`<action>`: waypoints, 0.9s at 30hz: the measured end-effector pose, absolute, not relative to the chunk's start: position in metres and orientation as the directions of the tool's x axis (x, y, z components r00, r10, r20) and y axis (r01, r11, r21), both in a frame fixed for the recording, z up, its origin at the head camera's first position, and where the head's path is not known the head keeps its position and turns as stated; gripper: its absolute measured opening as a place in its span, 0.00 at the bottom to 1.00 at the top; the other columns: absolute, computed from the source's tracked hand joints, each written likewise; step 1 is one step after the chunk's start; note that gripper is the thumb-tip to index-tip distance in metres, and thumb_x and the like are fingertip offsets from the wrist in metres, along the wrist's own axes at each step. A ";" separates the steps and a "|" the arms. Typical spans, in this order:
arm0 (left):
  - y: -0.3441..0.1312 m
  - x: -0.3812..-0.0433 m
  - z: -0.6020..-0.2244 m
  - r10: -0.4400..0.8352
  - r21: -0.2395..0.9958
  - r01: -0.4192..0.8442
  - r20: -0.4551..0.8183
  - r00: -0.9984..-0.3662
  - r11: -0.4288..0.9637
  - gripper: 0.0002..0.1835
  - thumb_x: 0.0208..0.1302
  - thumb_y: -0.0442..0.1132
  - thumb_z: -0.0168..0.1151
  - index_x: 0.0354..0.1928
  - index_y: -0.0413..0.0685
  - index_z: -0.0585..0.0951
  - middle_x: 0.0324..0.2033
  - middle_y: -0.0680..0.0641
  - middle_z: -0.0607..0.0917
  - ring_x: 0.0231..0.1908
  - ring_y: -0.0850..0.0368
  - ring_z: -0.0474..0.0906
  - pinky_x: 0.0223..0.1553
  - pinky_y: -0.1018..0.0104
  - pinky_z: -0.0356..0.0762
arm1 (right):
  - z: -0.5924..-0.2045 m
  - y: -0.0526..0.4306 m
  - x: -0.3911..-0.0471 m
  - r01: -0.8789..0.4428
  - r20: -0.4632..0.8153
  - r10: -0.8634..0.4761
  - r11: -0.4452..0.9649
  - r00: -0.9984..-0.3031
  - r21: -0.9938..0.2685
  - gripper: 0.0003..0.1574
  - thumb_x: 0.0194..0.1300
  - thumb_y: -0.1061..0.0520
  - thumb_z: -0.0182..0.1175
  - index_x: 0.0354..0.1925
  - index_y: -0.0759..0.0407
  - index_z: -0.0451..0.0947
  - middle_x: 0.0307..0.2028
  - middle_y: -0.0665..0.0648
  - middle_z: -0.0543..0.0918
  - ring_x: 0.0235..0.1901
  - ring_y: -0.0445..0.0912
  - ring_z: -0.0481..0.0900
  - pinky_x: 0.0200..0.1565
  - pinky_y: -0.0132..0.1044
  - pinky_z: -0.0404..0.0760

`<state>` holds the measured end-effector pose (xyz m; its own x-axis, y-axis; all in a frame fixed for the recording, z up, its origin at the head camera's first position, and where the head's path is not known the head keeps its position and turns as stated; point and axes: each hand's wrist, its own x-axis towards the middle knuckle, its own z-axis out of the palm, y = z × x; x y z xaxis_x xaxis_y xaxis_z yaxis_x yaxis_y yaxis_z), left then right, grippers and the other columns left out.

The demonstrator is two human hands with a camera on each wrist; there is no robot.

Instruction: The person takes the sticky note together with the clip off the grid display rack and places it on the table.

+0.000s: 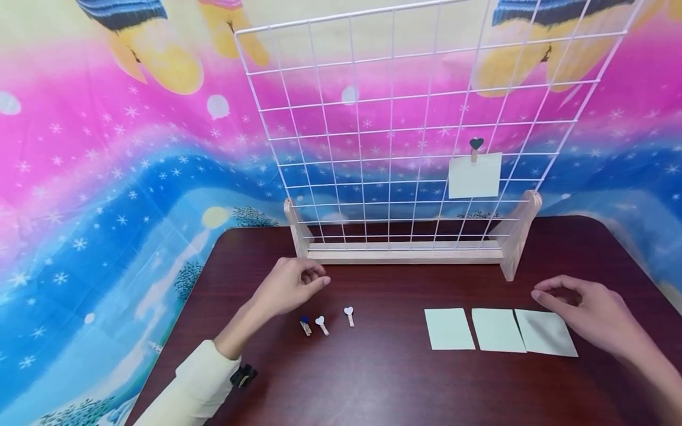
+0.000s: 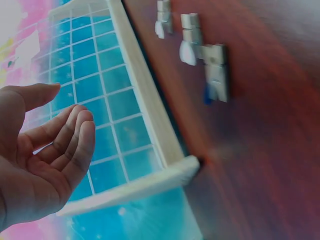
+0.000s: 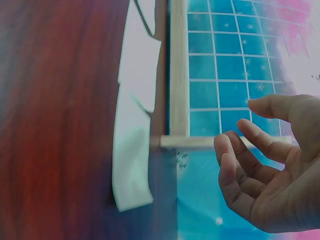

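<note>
Loosely bent and holding nothing, my left hand [image 1: 290,286] hovers over the table behind the small heart clothespins. A blue-heart clothespin [image 1: 305,326] and two white-heart ones, a nearer clothespin [image 1: 322,325] and a farther clothespin [image 1: 348,316], lie on the table. My right hand [image 1: 591,307] hangs, also holding nothing, over the right end of a row of pale paper squares. These are the left square [image 1: 450,329], the middle square [image 1: 499,330] and the right square [image 1: 543,331], the last shaded by the hand. In the left wrist view the left fingers [image 2: 75,145] are relaxed, thumb apart.
A white wire grid [image 1: 391,136] stands upright in a wooden base [image 1: 405,256] at the back. A dark-heart clothespin [image 1: 475,148] holds a paper square [image 1: 474,180] on its right side. Behind it hangs a colourful cloth [image 1: 160,177]; the dark table [image 1: 362,378] stretches out in front.
</note>
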<state>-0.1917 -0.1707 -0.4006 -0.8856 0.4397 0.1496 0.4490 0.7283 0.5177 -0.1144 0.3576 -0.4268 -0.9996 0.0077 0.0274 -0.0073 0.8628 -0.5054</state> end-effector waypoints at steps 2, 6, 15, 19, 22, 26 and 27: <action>-0.162 -0.196 -0.395 0.451 0.518 0.472 0.177 -0.875 0.713 0.07 0.71 0.45 0.72 0.39 0.51 0.91 0.28 0.57 0.88 0.28 0.68 0.80 0.36 0.71 0.82 | -0.424 0.352 -0.119 -0.022 0.033 -0.006 0.852 -0.999 -0.523 0.19 0.77 0.41 0.66 0.52 0.52 0.88 0.43 0.58 0.93 0.32 0.21 0.75 0.30 0.32 0.71; -0.144 -0.206 -0.383 0.469 0.519 0.517 0.234 -0.852 0.680 0.07 0.71 0.44 0.72 0.40 0.49 0.91 0.29 0.55 0.88 0.29 0.67 0.81 0.37 0.70 0.82 | -0.419 0.341 -0.128 -0.057 0.066 -0.024 0.832 -0.998 -0.551 0.18 0.76 0.42 0.67 0.53 0.50 0.88 0.43 0.58 0.93 0.32 0.24 0.76 0.29 0.32 0.72; -0.103 -0.228 -0.342 0.501 0.505 0.580 0.300 -0.812 0.638 0.10 0.74 0.46 0.69 0.44 0.48 0.92 0.33 0.53 0.91 0.33 0.64 0.85 0.41 0.69 0.85 | -0.404 0.322 -0.151 -0.073 0.114 0.000 0.762 -0.994 -0.644 0.21 0.78 0.45 0.64 0.57 0.58 0.86 0.38 0.59 0.91 0.26 0.37 0.76 0.24 0.36 0.73; -0.086 -0.236 -0.327 0.514 0.509 0.595 0.307 -0.801 0.622 0.11 0.75 0.47 0.68 0.47 0.48 0.91 0.33 0.53 0.91 0.34 0.63 0.85 0.42 0.70 0.85 | -0.399 0.316 -0.160 -0.071 0.112 0.007 0.736 -0.994 -0.673 0.23 0.80 0.44 0.62 0.59 0.59 0.84 0.39 0.58 0.91 0.31 0.35 0.80 0.28 0.36 0.79; -0.074 -0.241 -0.317 0.528 0.497 0.612 0.316 -0.788 0.616 0.13 0.76 0.47 0.67 0.51 0.47 0.91 0.35 0.53 0.91 0.35 0.63 0.85 0.42 0.70 0.84 | -0.396 0.310 -0.166 -0.068 0.109 0.009 0.725 -0.994 -0.685 0.24 0.80 0.43 0.62 0.60 0.59 0.84 0.43 0.60 0.90 0.32 0.32 0.79 0.31 0.34 0.80; -0.059 -0.248 -0.302 0.544 0.481 0.627 0.318 -0.776 0.613 0.15 0.77 0.48 0.67 0.54 0.47 0.90 0.36 0.52 0.91 0.36 0.63 0.85 0.43 0.71 0.84 | -0.390 0.305 -0.175 -0.086 0.131 0.011 0.702 -0.991 -0.707 0.23 0.81 0.45 0.61 0.60 0.59 0.85 0.45 0.49 0.89 0.35 0.27 0.79 0.34 0.30 0.81; -0.055 -0.250 -0.298 0.547 0.480 0.628 0.316 -0.775 0.612 0.15 0.77 0.48 0.67 0.54 0.47 0.90 0.37 0.52 0.91 0.36 0.63 0.85 0.43 0.71 0.83 | -0.387 0.304 -0.177 -0.094 0.139 0.008 0.694 -0.990 -0.714 0.23 0.81 0.45 0.61 0.60 0.60 0.85 0.45 0.44 0.88 0.36 0.26 0.80 0.34 0.29 0.81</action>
